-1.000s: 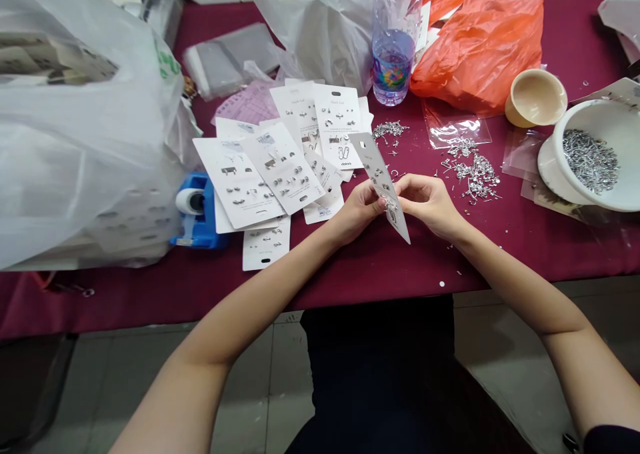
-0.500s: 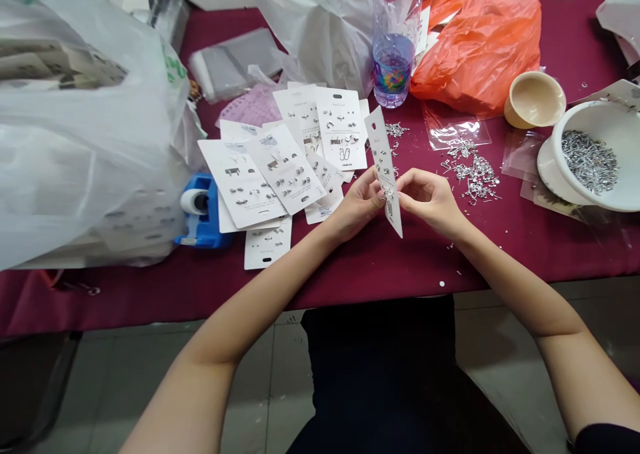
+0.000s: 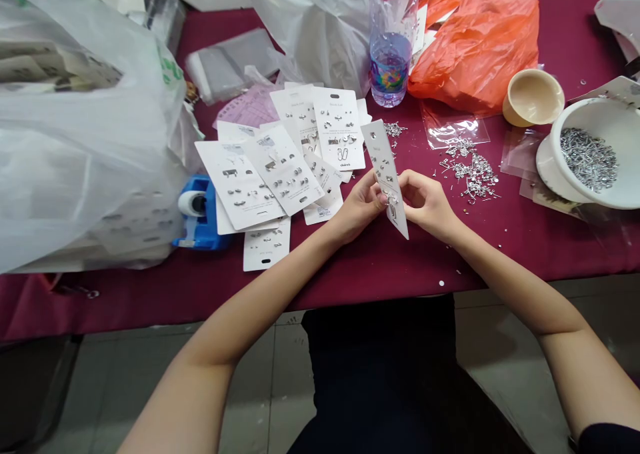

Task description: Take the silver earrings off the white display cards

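Note:
My left hand (image 3: 361,207) is closed on the lower left edge of a white earring card (image 3: 384,167), its thumb near the metal pieces on the printed face. The card stands nearly upright, turned partly edge-on and tilted. Against its back, my right hand (image 3: 429,204) is curled in a pinch; the card hides the fingertips and anything small between them. To the left lies an overlapping pile of similar earring cards (image 3: 285,171). Loose small metal earring parts (image 3: 473,171) are scattered beyond my right hand, with a smaller heap (image 3: 395,129) behind the held card.
A blue tape dispenser (image 3: 205,217) and a bulky white plastic bag (image 3: 90,174) stand left. Behind are a water bottle (image 3: 391,67) and an orange bag (image 3: 480,47). At right sit a beige cup (image 3: 533,97) and a white bowl (image 3: 550,164) of metal pieces.
The held card's top has tipped slightly down and its face has turned more toward me. My right hand's fingers have shifted farther behind the card.

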The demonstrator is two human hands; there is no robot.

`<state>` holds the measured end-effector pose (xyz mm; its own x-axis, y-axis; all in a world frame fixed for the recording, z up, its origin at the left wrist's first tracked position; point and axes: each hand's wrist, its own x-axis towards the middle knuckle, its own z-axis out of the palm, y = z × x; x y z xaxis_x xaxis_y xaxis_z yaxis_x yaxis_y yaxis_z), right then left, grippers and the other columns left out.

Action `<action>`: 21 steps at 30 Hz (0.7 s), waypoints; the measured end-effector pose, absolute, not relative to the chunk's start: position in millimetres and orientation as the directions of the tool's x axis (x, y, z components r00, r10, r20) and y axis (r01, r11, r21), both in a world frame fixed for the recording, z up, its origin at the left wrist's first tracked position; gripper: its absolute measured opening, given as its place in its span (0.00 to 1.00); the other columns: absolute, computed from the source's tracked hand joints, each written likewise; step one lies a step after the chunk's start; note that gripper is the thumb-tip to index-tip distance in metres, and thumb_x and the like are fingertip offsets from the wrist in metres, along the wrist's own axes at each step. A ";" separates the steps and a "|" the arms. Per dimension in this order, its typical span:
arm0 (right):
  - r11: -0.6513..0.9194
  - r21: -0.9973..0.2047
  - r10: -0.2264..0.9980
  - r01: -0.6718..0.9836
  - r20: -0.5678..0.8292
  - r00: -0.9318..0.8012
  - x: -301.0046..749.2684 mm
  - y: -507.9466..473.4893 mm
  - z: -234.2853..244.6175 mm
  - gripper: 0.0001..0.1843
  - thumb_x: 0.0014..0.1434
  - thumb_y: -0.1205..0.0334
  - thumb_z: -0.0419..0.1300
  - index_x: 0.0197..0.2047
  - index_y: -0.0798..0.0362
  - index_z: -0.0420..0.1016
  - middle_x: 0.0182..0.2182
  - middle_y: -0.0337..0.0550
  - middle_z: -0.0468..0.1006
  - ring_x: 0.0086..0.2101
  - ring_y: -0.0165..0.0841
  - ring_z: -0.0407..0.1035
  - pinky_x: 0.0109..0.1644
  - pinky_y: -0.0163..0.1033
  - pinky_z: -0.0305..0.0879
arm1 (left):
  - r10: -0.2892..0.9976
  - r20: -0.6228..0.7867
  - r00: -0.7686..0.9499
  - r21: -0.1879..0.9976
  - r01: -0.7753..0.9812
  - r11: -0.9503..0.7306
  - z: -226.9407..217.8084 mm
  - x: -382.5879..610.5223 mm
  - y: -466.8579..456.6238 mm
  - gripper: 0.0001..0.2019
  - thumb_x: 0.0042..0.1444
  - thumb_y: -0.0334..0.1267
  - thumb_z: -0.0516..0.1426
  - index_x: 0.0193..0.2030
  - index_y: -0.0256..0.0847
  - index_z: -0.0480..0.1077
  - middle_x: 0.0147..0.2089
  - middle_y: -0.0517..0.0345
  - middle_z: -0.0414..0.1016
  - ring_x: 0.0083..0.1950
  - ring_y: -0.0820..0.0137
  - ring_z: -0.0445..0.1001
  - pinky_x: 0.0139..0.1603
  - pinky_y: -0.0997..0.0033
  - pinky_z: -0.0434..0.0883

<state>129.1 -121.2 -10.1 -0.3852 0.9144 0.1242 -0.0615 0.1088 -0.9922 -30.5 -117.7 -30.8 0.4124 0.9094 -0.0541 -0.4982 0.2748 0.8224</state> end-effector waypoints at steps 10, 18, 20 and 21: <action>0.270 -0.959 0.938 0.083 0.242 -0.249 149.2 -104.5 8.1 0.20 0.57 0.45 0.71 0.36 0.49 0.70 0.32 0.37 0.73 0.32 0.29 0.68 0.38 0.38 0.69 | 0.914 -0.100 0.393 0.778 -0.541 0.319 -21.6 -31.8 -117.8 0.22 0.42 0.48 0.75 0.33 0.41 0.70 0.28 0.69 0.70 0.27 0.83 0.68 0.34 0.82 0.70; 0.373 -0.778 0.907 0.505 0.420 -0.024 221.4 -71.9 26.5 0.06 0.63 0.60 0.65 0.37 0.49 0.72 0.32 0.42 0.74 0.31 0.30 0.67 0.36 0.41 0.66 | 0.930 -0.116 0.348 0.715 -0.620 0.321 -25.4 -35.2 -113.7 0.21 0.42 0.41 0.76 0.29 0.39 0.68 0.28 0.70 0.69 0.26 0.85 0.70 0.34 0.85 0.73; 0.370 -0.667 0.909 0.647 0.404 -0.103 229.8 -72.2 15.9 0.04 0.60 0.68 0.63 0.36 0.50 0.72 0.31 0.42 0.74 0.30 0.31 0.66 0.38 0.43 0.66 | 0.935 -0.118 0.335 0.702 -0.638 0.317 -24.9 -35.2 -113.4 0.23 0.39 0.42 0.77 0.29 0.39 0.67 0.28 0.71 0.70 0.27 0.85 0.70 0.35 0.85 0.74; 0.369 -0.598 0.909 0.712 0.393 -0.141 232.2 -73.9 9.6 0.05 0.58 0.70 0.62 0.35 0.50 0.72 0.31 0.42 0.74 0.31 0.32 0.66 0.40 0.44 0.66 | 0.935 -0.120 0.334 0.702 -0.637 0.318 -24.8 -35.3 -113.3 0.23 0.38 0.42 0.77 0.29 0.39 0.67 0.27 0.71 0.70 0.27 0.85 0.70 0.35 0.85 0.74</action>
<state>232.2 -73.9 9.6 -0.1413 0.9088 0.3925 0.7117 0.3689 -0.5979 -35.3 -113.3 -24.8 0.3339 0.9349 -0.1202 -0.6372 0.3179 0.7021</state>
